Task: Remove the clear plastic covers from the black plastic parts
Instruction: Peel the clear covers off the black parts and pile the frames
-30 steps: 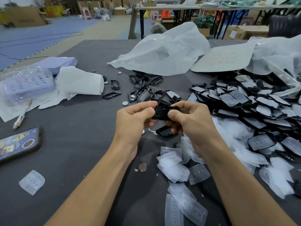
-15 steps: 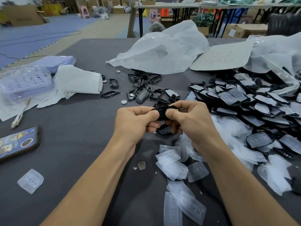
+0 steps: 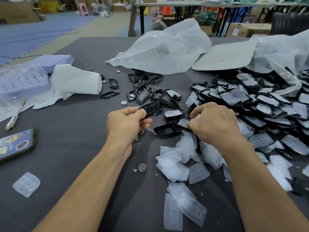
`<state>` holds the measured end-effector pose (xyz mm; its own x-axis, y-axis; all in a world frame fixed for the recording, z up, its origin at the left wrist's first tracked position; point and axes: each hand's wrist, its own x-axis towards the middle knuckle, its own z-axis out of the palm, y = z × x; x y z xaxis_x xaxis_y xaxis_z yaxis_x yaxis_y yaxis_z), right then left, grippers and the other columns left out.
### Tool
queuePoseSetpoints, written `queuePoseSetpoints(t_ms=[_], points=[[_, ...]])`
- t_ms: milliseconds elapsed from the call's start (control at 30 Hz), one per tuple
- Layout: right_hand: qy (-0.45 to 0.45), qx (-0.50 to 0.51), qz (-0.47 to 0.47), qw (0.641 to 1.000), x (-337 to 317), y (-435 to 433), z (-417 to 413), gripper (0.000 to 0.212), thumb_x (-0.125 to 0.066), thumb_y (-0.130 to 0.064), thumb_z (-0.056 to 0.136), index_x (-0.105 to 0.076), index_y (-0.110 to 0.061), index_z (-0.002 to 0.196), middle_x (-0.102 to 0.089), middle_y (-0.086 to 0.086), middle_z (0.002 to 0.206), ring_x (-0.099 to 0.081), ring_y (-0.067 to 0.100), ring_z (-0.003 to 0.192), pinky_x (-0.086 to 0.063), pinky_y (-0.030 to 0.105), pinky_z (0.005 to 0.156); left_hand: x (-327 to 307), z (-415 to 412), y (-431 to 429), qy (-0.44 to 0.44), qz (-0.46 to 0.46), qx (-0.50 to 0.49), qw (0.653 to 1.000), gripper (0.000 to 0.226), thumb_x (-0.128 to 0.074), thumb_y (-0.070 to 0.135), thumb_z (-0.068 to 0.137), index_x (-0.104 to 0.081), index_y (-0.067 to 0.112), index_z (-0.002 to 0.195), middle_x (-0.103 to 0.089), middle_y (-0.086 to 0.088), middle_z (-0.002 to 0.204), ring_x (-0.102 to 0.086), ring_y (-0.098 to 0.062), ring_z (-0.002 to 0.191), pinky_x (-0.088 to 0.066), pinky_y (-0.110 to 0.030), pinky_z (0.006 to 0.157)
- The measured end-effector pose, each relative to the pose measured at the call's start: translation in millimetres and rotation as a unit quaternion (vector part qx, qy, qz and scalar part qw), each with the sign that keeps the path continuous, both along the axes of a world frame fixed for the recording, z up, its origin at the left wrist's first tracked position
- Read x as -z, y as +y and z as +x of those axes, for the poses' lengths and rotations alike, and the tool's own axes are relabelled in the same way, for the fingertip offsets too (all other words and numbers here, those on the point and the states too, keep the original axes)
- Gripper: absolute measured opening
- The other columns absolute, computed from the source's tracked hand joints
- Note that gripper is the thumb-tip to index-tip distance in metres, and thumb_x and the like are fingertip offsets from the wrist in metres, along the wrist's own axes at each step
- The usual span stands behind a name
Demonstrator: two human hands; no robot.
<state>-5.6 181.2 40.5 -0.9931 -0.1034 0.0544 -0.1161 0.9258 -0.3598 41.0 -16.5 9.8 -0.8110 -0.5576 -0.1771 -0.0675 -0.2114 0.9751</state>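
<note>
The right hand point(image 3: 215, 124) hides its fingertips' grip; the dark-cased phone point(image 3: 15, 144) at nine o'clock is cut off.

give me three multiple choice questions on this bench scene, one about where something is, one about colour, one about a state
1. Where is the phone?
A. near the table's left edge
B. on the heap of parts
C. in the right hand

2. What colour is the part in the left hand?
A. white
B. black
C. purple

3. What state is the left hand in?
A. flat on the table
B. pinching a part
C. open in the air

Answers:
1 A: the phone lies far left on the grey table.
2 B: the black plastic part is dark and glossy.
3 B: the left hand has thumb and fingers closed on that part.
</note>
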Motion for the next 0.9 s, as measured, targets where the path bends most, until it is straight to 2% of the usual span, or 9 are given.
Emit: queuePoseSetpoints(t_ms=[133,200,267,333,467,633,700,800,900], points=[[0.033,0.027,-0.111,0.993,-5,7,-2,0.008,-0.075,-0.035,0.084,-0.078,-0.033,0.091,-0.064,-0.012,0.071,-0.067,0.023,0.089,-0.054,0.043,0.094,-1,0,1,0.002,0.0,0.005,1.0,0.01,-0.07,-0.003,0.092,-0.072,0.007,0.09,-0.074,-0.002,0.062,-0.073,-0.015,0.057,-0.06,-0.024,0.054],[0.038,0.037,-0.095,0.994,-7,14,-5,0.011,-0.075,-0.033,0.084,-0.077,-0.034,0.095,-0.058,-0.015,0.071,-0.066,0.023,0.092,-0.052,0.046,0.097,-2,0,1,0.001,-0.002,0.009,1.0,0.012,-0.07,-0.004,0.091,-0.074,0.008,0.09,-0.074,-0.004,0.064,-0.072,-0.015,0.057,-0.063,-0.026,0.058],[-0.003,0.036,-0.065,0.997,-6,19,-6,0.012,-0.077,-0.037,0.083,-0.075,-0.036,0.095,-0.052,-0.017,0.07,-0.065,0.022,0.095,-0.051,0.046,0.099,-3,-1,1,0.002,-0.003,0.014,1.0,0.016,-0.069,-0.005,0.091,-0.075,0.009,0.087,-0.075,-0.005,0.065,-0.071,-0.014,0.056,-0.062,-0.027,0.06],[-0.029,0.044,-0.072,0.996,-4,19,-7,0.01,-0.079,-0.038,0.081,-0.074,-0.036,0.089,-0.054,-0.017,0.072,-0.065,0.02,0.093,-0.054,0.043,0.094,-4,0,3,0.001,-0.005,0.019,1.0,0.018,-0.068,-0.006,0.09,-0.075,0.01,0.084,-0.074,-0.005,0.064,-0.07,-0.014,0.055,-0.062,-0.027,0.06],[0.023,0.082,-0.097,0.992,-2,20,-9,0.011,-0.08,-0.031,0.081,-0.073,-0.034,0.073,-0.068,-0.009,0.079,-0.066,0.02,0.085,-0.055,0.035,0.077,-5,1,5,-0.001,-0.007,0.022,1.0,0.019,-0.068,-0.007,0.09,-0.074,0.009,0.084,-0.073,-0.005,0.062,-0.07,-0.014,0.053,-0.062,-0.026,0.06],[0.076,0.107,-0.142,0.981,-4,20,-8,0.024,-0.069,-0.025,0.088,-0.07,-0.034,0.066,-0.071,-0.007,0.072,-0.067,0.023,0.078,-0.055,0.035,0.075,-5,1,6,-0.005,-0.017,0.031,0.999,0.019,-0.067,-0.007,0.09,-0.074,0.01,0.084,-0.074,-0.004,0.063,-0.07,-0.013,0.053,-0.059,-0.022,0.054],[0.109,0.107,-0.167,0.974,-4,17,-6,0.023,-0.063,-0.02,0.088,-0.074,-0.033,0.073,-0.073,-0.005,0.074,-0.069,0.025,0.078,-0.058,0.038,0.077,-5,2,7,-0.005,-0.022,0.039,0.999,0.02,-0.067,-0.007,0.09,-0.075,0.01,0.085,-0.074,-0.004,0.064,-0.069,-0.013,0.053,-0.058,-0.021,0.054],[0.168,0.093,-0.244,0.951,-4,10,-4,0.021,-0.064,-0.015,0.087,-0.079,-0.028,0.08,-0.072,-0.01,0.068,-0.071,0.019,0.072,-0.06,0.036,0.075,-4,2,9,-0.002,-0.035,0.051,0.998,0.019,-0.067,-0.007,0.091,-0.076,0.009,0.086,-0.076,-0.005,0.067,-0.069,-0.013,0.053,-0.059,-0.022,0.056],[0.105,0.065,-0.427,0.896,-9,4,-3,0.022,-0.072,-0.004,0.084,-0.078,-0.023,0.074,-0.072,-0.007,0.062,-0.068,0.01,0.056,-0.056,0.025,0.06,-3,2,11,-0.005,-0.046,0.057,0.997,0.018,-0.067,-0.007,0.091,-0.077,0.008,0.09,-0.077,-0.006,0.071,-0.069,-0.014,0.055,-0.061,-0.022,0.058]])
